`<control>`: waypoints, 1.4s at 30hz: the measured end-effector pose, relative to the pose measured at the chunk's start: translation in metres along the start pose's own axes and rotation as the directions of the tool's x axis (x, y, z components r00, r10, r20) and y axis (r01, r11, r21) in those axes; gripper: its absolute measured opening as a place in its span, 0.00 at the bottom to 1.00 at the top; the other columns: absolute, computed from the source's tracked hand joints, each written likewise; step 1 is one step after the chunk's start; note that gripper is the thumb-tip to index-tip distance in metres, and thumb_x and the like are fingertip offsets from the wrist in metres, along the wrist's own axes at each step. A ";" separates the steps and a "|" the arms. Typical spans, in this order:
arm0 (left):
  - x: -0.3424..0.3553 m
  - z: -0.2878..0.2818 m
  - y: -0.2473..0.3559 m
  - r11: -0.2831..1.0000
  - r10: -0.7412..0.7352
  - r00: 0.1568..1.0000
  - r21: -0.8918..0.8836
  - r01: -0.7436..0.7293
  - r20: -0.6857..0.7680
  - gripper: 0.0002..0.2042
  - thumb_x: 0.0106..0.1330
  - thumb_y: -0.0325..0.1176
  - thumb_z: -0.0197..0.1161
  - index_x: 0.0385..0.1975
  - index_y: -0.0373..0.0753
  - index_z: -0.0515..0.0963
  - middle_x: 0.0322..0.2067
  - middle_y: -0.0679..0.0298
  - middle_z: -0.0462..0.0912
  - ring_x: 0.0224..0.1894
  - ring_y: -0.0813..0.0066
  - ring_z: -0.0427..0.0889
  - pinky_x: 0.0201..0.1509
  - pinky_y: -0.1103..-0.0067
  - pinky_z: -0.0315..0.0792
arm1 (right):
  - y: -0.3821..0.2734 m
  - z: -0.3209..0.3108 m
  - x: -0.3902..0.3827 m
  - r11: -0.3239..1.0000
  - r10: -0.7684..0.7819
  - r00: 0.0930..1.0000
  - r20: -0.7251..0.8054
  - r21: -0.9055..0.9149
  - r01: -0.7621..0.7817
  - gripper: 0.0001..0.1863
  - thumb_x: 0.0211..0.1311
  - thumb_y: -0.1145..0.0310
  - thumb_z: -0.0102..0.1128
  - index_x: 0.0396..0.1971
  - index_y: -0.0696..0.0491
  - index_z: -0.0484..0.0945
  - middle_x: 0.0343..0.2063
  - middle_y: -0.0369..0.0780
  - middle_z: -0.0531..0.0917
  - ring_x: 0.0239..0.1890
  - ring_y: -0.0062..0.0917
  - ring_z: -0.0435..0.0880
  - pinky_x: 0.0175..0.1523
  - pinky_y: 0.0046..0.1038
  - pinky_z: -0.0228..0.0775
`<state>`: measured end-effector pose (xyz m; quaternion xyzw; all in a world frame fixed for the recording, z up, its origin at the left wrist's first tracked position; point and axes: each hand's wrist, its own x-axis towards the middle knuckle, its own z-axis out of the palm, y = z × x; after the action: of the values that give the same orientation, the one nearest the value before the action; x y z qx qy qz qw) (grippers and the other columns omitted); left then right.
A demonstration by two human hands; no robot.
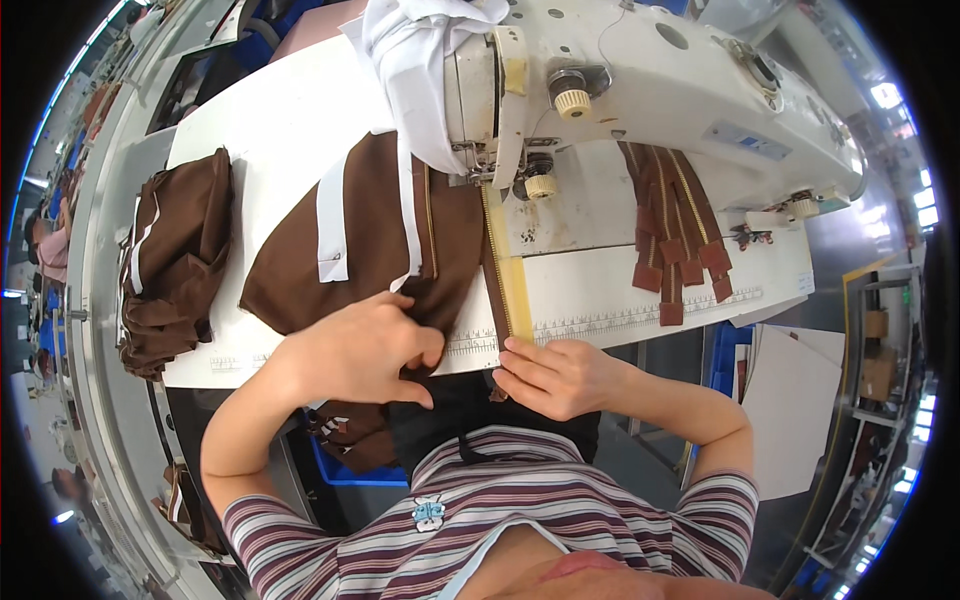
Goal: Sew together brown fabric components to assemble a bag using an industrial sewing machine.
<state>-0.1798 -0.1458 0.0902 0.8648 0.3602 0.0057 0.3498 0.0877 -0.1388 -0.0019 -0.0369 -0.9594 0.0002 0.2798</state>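
My right hand (pixel 555 377) pinches the lower end of a brown zipper (pixel 496 275) with gold-coloured teeth at the table's near edge. The zipper runs straight up to the presser foot (pixel 477 165) of a white sewing machine (pixel 640 80), beside a yellow strip (pixel 517 295). On the left, my left hand (pixel 365 350) rests at the near edge of a brown fabric panel (pixel 330 235), its thumb spread from the bent fingers. White strips (pixel 332 220) lie on that panel, and another length of zipper runs along its right side. White cloth (pixel 405 70) hangs over the machine head.
Folded brown fabric (pixel 180 260) is piled at the table's left. Several brown zippers with square ends (pixel 670 235) lie to the right under the machine arm. A printed ruler (pixel 640 315) follows the near edge of the white table. Below sits a blue bin (pixel 350 470) holding brown pieces.
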 end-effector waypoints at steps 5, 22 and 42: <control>-0.020 -0.041 0.005 0.969 -0.107 0.889 0.152 0.193 -0.446 0.03 0.48 0.23 0.61 0.23 0.37 0.78 0.20 0.58 0.78 0.26 0.62 0.80 0.36 0.72 0.73 | -0.004 0.004 -0.004 1.000 -0.006 1.000 -0.010 -0.010 0.006 0.09 0.53 0.68 0.66 0.34 0.54 0.82 0.33 0.40 0.84 0.41 0.29 0.85 0.24 0.17 0.69; -0.005 -0.013 0.046 0.903 0.350 0.770 0.411 -0.125 -0.534 0.04 0.44 0.28 0.63 0.19 0.37 0.78 0.15 0.68 0.72 0.20 0.74 0.75 0.52 0.68 0.73 | -0.007 -0.009 -0.015 1.000 0.029 0.999 0.039 0.012 -0.029 0.08 0.51 0.72 0.63 0.32 0.55 0.81 0.35 0.42 0.84 0.43 0.30 0.84 0.24 0.19 0.71; 0.017 0.065 0.001 0.961 0.239 0.848 0.240 -0.137 -0.472 0.10 0.44 0.24 0.65 0.29 0.34 0.82 0.18 0.68 0.74 0.21 0.74 0.75 0.38 0.79 0.72 | 0.012 -0.005 0.012 0.998 -0.031 0.994 0.101 -0.047 0.036 0.10 0.49 0.71 0.57 0.29 0.60 0.81 0.32 0.45 0.84 0.41 0.34 0.85 0.29 0.18 0.73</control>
<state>-0.1501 -0.1746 0.0376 0.8956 0.3499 0.2265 0.1555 0.0813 -0.1260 0.0090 -0.0278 -0.9724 -0.0262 0.2302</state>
